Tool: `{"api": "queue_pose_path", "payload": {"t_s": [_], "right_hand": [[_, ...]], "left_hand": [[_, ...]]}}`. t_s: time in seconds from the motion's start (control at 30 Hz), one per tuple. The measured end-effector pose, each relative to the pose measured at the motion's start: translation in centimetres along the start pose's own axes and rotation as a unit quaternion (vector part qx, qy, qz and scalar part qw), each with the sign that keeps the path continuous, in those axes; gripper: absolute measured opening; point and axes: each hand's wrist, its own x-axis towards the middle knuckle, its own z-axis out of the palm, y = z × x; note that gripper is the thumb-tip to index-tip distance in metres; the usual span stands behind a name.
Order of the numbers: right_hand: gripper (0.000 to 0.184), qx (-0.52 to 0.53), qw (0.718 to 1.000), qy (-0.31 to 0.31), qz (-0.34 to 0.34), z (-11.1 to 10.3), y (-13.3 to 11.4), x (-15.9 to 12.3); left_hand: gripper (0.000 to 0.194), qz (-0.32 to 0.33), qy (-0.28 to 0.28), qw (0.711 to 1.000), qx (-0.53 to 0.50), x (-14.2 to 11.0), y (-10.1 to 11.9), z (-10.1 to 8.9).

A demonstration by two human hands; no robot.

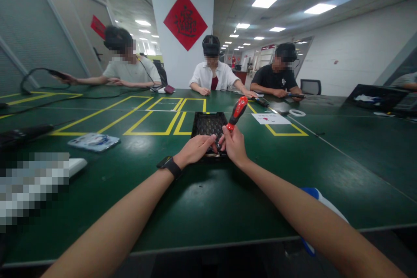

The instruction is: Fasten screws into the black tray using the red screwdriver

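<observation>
A black flat device point(208, 124) with a perforated top lies on the green table point(202, 200) in front of me. My left hand point(196, 149), with a black watch on the wrist, rests on the device's near edge, fingers curled against it. My right hand point(233, 144) is closed round a screwdriver with a red and black handle point(238, 111). The handle tilts up and to the right, and its tip, hidden by my fingers, points down at the device's near right corner.
Three people with headsets sit at the far side of the table. A phone-like item point(94, 141) lies at the left, a white paper point(270, 118) and a tape ring point(297, 113) at the right. Yellow lines mark the table. A blue-white object point(317, 195) sits under my right forearm.
</observation>
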Motion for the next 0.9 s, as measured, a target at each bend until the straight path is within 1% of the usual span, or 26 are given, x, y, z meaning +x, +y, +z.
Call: {"api": "queue_pose_path", "payload": {"t_s": [0.2,0.27,0.33,0.4,0.47,0.53,0.6,0.7,0.77,0.8,0.9], "right_hand": [[0.034,0.018,0.999,0.023,0.017,0.0,0.1,0.2],[0.034,0.021,0.999,0.030,0.018,0.0,0.2,0.2],[0.034,0.023,0.999,0.035,0.017,0.0,0.2,0.2],[0.033,0.023,0.999,0.034,0.013,-0.1,0.1,0.1],[0.032,0.019,0.999,0.034,0.009,-0.1,0.1,0.1],[0.032,0.012,0.999,0.041,0.006,-0.2,0.1,0.2],[0.032,0.008,0.999,0.051,0.004,-0.3,0.1,0.2],[0.032,0.021,0.998,0.052,0.004,-0.4,0.1,0.3],[0.033,0.035,0.998,0.048,0.007,-0.3,0.0,0.3],[0.033,0.040,0.998,0.046,0.009,-0.3,-0.1,0.3],[0.035,0.040,0.999,0.032,0.009,-0.3,-0.3,0.2]], "left_hand": [[0.065,0.002,0.001,1.000,-0.002,-0.1,0.0,-0.1],[0.063,0.005,0.010,1.000,-0.006,-0.2,0.0,-0.1],[0.059,0.008,0.029,1.000,-0.006,0.0,-0.1,-0.1],[0.050,0.008,0.040,0.999,-0.006,0.4,-0.3,-0.1],[0.040,0.008,0.024,0.999,-0.021,1.2,-0.6,-0.2],[0.034,0.008,-0.019,0.998,-0.061,2.1,-0.8,-0.3],[0.032,0.009,-0.056,0.992,-0.108,2.8,-0.9,-0.5],[0.031,0.010,-0.075,0.985,-0.155,3.1,-0.9,-0.5],[0.030,0.013,-0.072,0.987,-0.145,2.7,-0.9,-0.3],[0.029,0.016,-0.064,0.990,-0.122,2.4,-0.9,-0.1],[0.026,0.024,-0.008,0.999,-0.029,1.7,-0.9,0.5]]}}
